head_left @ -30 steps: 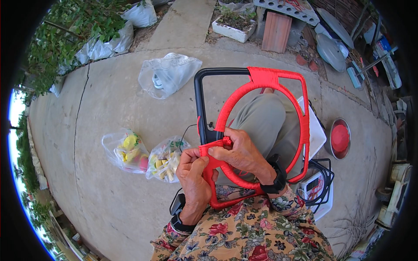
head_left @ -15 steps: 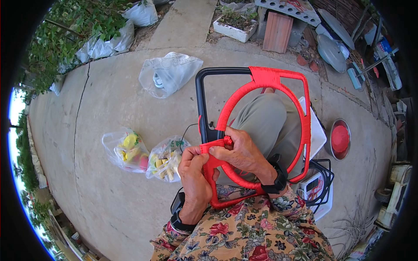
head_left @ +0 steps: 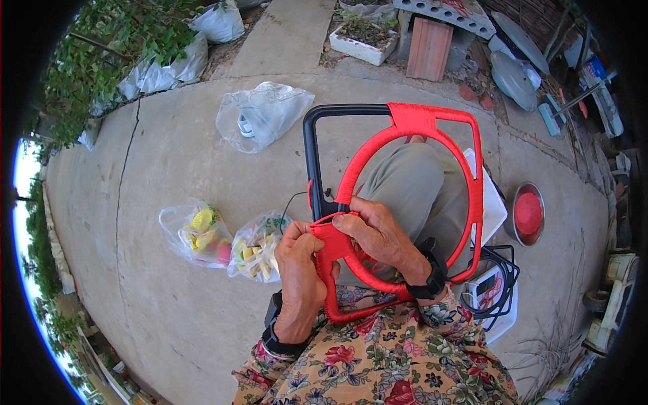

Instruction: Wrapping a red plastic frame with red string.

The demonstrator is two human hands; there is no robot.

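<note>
A squarish black frame with a ring inside (head_left: 413, 119) stands in front of my body, much of it wound tightly in red cord. Bare black shows along its upper left part. My left hand (head_left: 300, 280) is closed on the frame's left side, its thumb beside a broad red-wound band. From the other side my right hand (head_left: 379, 236) pinches a strand of red cord (head_left: 328, 217) at the top of that band, between thumb and fingers. The strand bows slightly above the wound turns. My right fingers partly hide where ring and side bar meet.
Plastic bags with yellow items (head_left: 201, 233) and pale pieces (head_left: 255, 256) lie left on the concrete. Another clear bag (head_left: 263, 115) lies ahead. On the right are a metal bowl with something red (head_left: 528, 214) and a white container with black frames (head_left: 499, 287).
The red cord at the top of the band now shows as a loose strand lifted from the winding. My right thumb has shifted slightly up and right; the frame has barely moved.
</note>
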